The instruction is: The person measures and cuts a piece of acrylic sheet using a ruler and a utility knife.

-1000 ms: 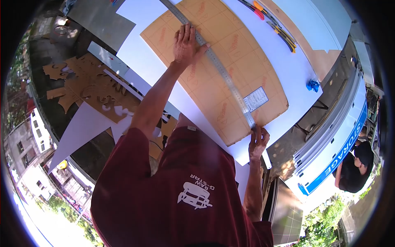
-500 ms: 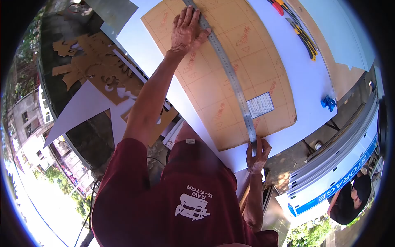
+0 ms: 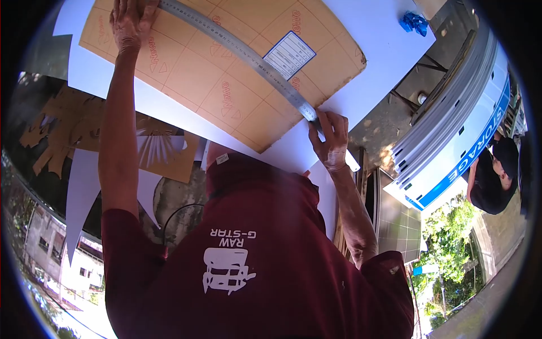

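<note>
A long steel ruler (image 3: 248, 58) lies at a slant across a sheet covered in brown printed paper (image 3: 197, 85). Near the ruler's far end my left hand (image 3: 133, 22) presses down on the sheet, fingers stretched out and thumb beside the ruler; the top of the frame cuts off some fingertips. My right hand (image 3: 332, 140) pinches the near end of the ruler, which sticks out past the sheet's edge. A white label with a blue border (image 3: 289, 55) is stuck on the brown paper, close to the ruler.
Under the brown sheet is a larger white board (image 3: 375, 51), with a crumpled blue thing (image 3: 414, 24) near its corner. Brown cut-out scraps (image 3: 56, 121) and a pointed white offcut (image 3: 83, 186) lie at left. Stacked panels lettered STORAGE (image 3: 480, 135) and a person in black (image 3: 490, 183) are at right.
The view has swung, so the board and both hands sit higher or further left. The cutters on the white board have left the frame. Both hands remain at the ruler.
</note>
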{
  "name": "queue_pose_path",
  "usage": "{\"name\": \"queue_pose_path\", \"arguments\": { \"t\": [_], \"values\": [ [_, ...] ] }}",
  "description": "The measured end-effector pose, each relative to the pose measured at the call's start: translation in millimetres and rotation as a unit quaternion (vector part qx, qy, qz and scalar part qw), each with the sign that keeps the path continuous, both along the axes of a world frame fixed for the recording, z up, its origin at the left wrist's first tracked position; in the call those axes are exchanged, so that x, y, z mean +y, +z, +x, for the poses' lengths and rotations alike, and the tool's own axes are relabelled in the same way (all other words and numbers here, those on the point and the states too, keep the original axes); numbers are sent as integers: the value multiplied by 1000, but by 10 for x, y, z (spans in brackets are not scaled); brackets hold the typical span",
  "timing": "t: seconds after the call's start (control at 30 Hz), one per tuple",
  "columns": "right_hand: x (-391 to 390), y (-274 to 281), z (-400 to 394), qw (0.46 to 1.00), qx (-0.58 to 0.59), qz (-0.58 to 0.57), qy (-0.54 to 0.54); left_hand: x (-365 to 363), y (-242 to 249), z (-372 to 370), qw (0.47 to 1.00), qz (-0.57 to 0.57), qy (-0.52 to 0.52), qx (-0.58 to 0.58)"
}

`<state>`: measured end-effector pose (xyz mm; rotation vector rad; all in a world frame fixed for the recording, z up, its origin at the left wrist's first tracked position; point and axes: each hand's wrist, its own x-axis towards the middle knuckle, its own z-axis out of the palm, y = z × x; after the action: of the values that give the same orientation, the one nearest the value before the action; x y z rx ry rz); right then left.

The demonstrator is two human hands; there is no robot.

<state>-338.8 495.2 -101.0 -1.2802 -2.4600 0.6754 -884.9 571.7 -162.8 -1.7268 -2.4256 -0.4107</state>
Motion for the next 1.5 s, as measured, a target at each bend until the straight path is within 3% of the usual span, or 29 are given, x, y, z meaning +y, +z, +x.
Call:
{"name": "queue_pose_path", "arguments": {
  "t": [0.13,0.4,0.6,1.5],
  "values": [
    [12,-10,-32,999,17,-9,-38,3,-180,-163,998,55,-32,-1],
    [53,-4,-16,998,2,3,-55,36,-139,-121,998,56,-39,5],
    [50,-117,27,995,53,14,-86,28,-117,-133,998,38,-49,26],
    [81,-124,72,996,59,16,-71,17,-168,-249,997,41,-60,24]
  ]
}}
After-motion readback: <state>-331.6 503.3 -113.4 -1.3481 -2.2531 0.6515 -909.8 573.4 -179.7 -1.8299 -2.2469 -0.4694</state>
